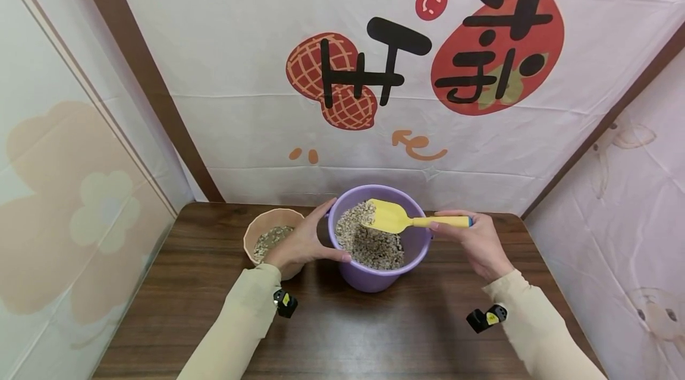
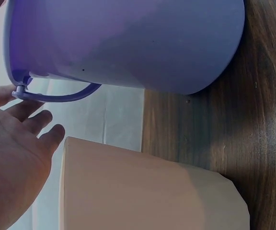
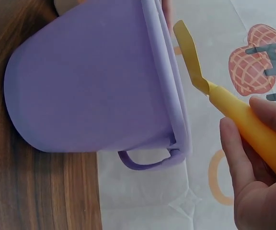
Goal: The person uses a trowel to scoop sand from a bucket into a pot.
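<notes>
A purple bucket [image 1: 369, 280] with a small side handle [image 2: 66, 98] stands upright on the table, partly filled with pale, speckled grainy material [image 1: 371, 246]. My left hand [image 1: 309, 240] holds the bucket's left side, thumb along the front rim and fingers spread toward the back. In my right hand [image 1: 478, 240] is a yellow trowel [image 1: 389, 216], pinched by its handle between thumb and fingers. Its blade is over the bucket's mouth, above the rim in the right wrist view. Beside the left hand is a peach-coloured pot [image 2: 143, 187] holding greyish-brown grains [image 1: 272, 239], partly hidden by that hand.
The dark wooden table [image 1: 353, 338] ends at a white printed cloth wall [image 1: 251, 130] close behind the bucket. Fabric panels also stand at the left [image 1: 80, 190] and right [image 1: 615, 201] sides.
</notes>
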`<action>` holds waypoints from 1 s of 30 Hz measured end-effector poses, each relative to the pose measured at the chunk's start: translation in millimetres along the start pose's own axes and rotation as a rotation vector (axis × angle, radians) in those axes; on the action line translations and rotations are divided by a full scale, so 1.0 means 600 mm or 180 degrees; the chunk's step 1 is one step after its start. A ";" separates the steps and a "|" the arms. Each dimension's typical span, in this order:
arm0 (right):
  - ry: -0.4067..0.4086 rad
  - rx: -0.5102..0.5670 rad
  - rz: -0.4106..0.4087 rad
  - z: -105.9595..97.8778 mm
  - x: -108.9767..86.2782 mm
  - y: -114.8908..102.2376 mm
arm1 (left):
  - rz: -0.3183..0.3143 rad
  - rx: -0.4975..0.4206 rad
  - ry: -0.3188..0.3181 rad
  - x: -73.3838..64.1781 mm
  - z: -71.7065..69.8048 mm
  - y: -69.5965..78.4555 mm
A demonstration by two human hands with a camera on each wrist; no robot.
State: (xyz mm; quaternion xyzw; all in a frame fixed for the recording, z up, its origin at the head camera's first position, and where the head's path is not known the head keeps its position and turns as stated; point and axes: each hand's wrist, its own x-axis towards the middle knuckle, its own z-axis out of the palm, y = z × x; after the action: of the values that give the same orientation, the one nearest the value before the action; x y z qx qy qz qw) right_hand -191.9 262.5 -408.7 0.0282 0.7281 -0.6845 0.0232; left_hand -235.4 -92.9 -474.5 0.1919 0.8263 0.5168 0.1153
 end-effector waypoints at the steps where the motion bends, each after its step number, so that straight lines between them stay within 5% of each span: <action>1: 0.0008 -0.0007 0.0011 -0.001 -0.001 0.000 | -0.0001 0.0002 0.0004 0.000 0.000 0.000; 13: 0.0063 -0.0207 0.0101 -0.002 -0.005 0.003 | 0.0107 0.0076 0.0085 -0.012 -0.011 0.005; 21: 0.0066 -0.0173 0.0059 -0.003 -0.007 0.006 | 0.0157 0.0585 0.0530 -0.055 -0.060 0.007; 30: 0.0073 -0.0149 0.0039 -0.003 -0.004 0.016 | -0.0092 0.0894 0.0743 -0.107 -0.112 -0.036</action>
State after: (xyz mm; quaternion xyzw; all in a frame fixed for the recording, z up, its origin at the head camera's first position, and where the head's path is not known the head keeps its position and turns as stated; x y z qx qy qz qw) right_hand -188.6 265.0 -418.0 0.0399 0.7439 -0.6668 0.0197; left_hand -208.0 -183.8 -464.7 0.1330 0.9008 0.4134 -0.0019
